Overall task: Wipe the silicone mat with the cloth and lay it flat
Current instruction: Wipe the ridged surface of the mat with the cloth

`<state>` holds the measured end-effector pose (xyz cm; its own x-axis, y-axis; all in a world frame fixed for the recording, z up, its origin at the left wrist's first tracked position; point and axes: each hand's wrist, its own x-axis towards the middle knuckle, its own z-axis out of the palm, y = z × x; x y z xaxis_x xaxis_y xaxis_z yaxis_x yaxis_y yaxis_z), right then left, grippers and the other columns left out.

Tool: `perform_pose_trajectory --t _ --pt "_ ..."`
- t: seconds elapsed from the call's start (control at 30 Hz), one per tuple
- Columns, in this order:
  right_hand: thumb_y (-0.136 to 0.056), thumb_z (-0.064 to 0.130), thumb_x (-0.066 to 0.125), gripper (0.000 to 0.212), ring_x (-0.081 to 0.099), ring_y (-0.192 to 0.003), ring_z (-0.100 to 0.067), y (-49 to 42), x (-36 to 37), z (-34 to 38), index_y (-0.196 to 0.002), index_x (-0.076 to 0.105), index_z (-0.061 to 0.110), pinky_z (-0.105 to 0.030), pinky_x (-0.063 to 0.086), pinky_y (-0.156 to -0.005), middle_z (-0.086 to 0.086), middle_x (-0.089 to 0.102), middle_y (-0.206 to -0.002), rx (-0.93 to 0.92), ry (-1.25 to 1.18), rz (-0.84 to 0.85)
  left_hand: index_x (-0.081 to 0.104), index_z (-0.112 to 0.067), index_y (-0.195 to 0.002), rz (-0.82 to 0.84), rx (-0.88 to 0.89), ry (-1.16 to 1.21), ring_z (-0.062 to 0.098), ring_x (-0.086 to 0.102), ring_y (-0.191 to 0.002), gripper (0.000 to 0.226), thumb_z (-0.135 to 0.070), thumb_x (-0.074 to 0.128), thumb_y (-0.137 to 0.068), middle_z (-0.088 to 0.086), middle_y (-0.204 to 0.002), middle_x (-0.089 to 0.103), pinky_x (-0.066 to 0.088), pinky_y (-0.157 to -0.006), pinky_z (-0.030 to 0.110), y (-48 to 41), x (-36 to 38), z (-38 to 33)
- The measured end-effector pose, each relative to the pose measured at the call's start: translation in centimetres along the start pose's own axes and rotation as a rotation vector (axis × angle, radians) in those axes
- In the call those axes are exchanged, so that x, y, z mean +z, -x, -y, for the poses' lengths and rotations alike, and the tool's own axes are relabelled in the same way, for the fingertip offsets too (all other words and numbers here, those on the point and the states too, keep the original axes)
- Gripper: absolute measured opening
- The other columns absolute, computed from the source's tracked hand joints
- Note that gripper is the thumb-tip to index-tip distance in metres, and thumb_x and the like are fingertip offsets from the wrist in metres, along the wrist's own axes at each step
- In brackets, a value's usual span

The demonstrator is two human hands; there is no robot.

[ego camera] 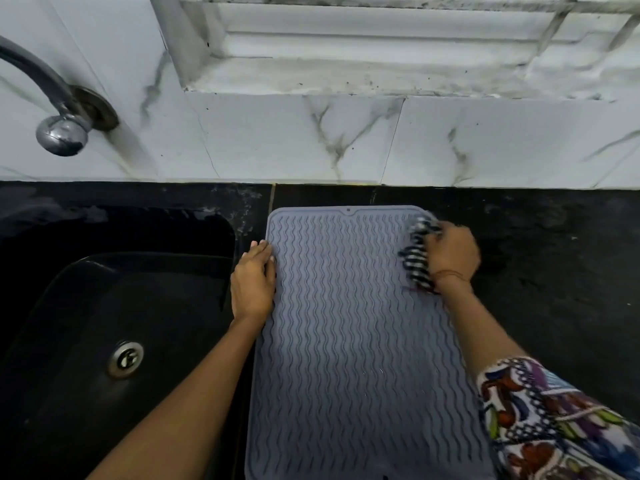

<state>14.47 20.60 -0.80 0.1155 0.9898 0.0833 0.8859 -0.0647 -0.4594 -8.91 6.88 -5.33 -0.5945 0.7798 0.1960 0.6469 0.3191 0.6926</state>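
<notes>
A grey silicone mat (349, 334) with wavy ridges lies flat on the black counter, stretching from near the wall down to the bottom of the view. My left hand (252, 282) rests flat on the mat's left edge, fingers together and pointing away from me. My right hand (450, 252) is at the mat's far right corner, closed around a bunched black-and-white striped cloth (417, 258) that presses on the mat. The cloth looks blurred.
A black sink (104, 306) with a metal drain (125, 358) sits left of the mat. A chrome tap (59, 123) juts from the marble-tiled wall (277, 140). Black counter (554, 271) extends to the right. A window ledge (346, 74) runs above.
</notes>
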Motion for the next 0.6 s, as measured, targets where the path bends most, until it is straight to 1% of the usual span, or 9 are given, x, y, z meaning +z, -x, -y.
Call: perform_pose_trajectory --t 0.07,0.13,0.23,0.3,0.33,0.4,0.5,0.57,0.6 --pt "-0.094 0.019 0.05 0.025 0.06 -0.1 -0.034 0.5 0.1 0.5 -0.111 0.061 0.004 -0.039 0.049 -0.083 -0.02 0.06 -0.114 0.095 -0.015 -0.022 0.057 0.0 -0.116 -0.009 -0.016 -0.003 0.027 0.05 -0.123 0.028 -0.003 0.047 -0.09 0.018 -0.129 0.056 0.031 -0.101 0.025 -0.1 0.0 0.0" --pt "-0.094 0.018 0.05 0.021 0.062 -0.097 -0.028 2.9 1.7 3.8 -0.109 0.061 0.007 -0.036 0.053 -0.085 -0.015 0.063 -0.11 0.079 -0.07 0.008 0.056 0.001 -0.116 -0.005 -0.023 -0.007 0.027 0.05 -0.123 0.028 -0.003 0.047 -0.09 0.018 -0.129 0.056 0.03 -0.1 0.023 -0.2 0.0 -0.1" --pt "-0.094 0.021 0.051 0.026 0.06 -0.102 -0.025 8.0 4.1 8.7 -0.118 0.058 0.012 -0.034 0.053 -0.089 -0.012 0.061 -0.116 -0.203 -0.084 0.129 0.056 0.0 -0.117 0.005 -0.013 -0.015 0.028 0.05 -0.123 0.029 -0.004 0.046 -0.091 0.017 -0.13 0.056 0.032 -0.103 0.026 -0.3 -0.1 -0.4" --pt "-0.096 0.022 0.049 0.03 0.06 -0.104 -0.025 8.6 3.8 8.8 -0.123 0.057 0.014 -0.033 0.049 -0.089 -0.011 0.059 -0.12 -0.412 -0.069 0.238 0.056 -0.001 -0.118 0.003 -0.004 -0.017 0.027 0.049 -0.124 0.029 -0.004 0.046 -0.091 0.016 -0.13 0.056 0.034 -0.105 0.031 -0.3 -0.3 -0.2" --pt "-0.096 0.021 0.048 0.029 0.06 -0.101 -0.024 7.2 3.1 7.7 -0.123 0.057 0.014 -0.031 0.048 -0.087 -0.011 0.059 -0.119 -0.432 -0.051 0.233 0.056 -0.001 -0.118 0.005 -0.002 -0.015 0.027 0.049 -0.124 0.029 -0.005 0.046 -0.091 0.016 -0.13 0.055 0.034 -0.105 0.032 -0.3 -0.3 -0.2" --pt "-0.095 0.02 0.048 0.026 0.058 -0.095 -0.024 3.6 1.2 3.7 -0.117 0.059 0.011 -0.032 0.047 -0.082 -0.014 0.059 -0.116 -0.292 0.013 0.143 0.056 -0.001 -0.118 0.011 -0.006 -0.014 0.027 0.048 -0.124 0.029 -0.004 0.046 -0.091 0.017 -0.13 0.055 0.034 -0.105 0.032 -0.2 -0.2 -0.2" --pt "-0.093 0.019 0.05 0.028 0.058 -0.1 -0.041 0.3 -1.3 -2.5 -0.111 0.062 0.001 -0.042 0.048 -0.084 -0.026 0.058 -0.114 0.066 0.052 -0.017 0.056 0.0 -0.117 0.013 -0.017 0.0 0.028 0.05 -0.123 0.028 -0.003 0.047 -0.09 0.017 -0.129 0.056 0.035 -0.103 0.031 0.1 0.0 -0.4" --pt "-0.094 0.018 0.05 0.027 0.059 -0.099 -0.041 1.3 -1.1 -2.1 -0.108 0.062 -0.001 -0.041 0.048 -0.083 -0.026 0.059 -0.113 0.17 0.0 -0.051 0.056 0.0 -0.116 0.007 -0.03 0.011 0.029 0.05 -0.122 0.028 -0.002 0.046 -0.09 0.017 -0.13 0.056 0.035 -0.103 0.03 -0.1 0.0 -0.6" --pt "-0.094 0.019 0.049 0.025 0.061 -0.096 -0.037 2.4 -0.4 -0.8 -0.107 0.062 0.001 -0.04 0.05 -0.082 -0.022 0.061 -0.11 0.172 -0.037 -0.05 0.056 0.0 -0.117 0.007 -0.034 0.01 0.029 0.05 -0.122 0.028 -0.002 0.046 -0.09 0.017 -0.13 0.055 0.035 -0.103 0.03 -0.1 -0.1 -0.5"
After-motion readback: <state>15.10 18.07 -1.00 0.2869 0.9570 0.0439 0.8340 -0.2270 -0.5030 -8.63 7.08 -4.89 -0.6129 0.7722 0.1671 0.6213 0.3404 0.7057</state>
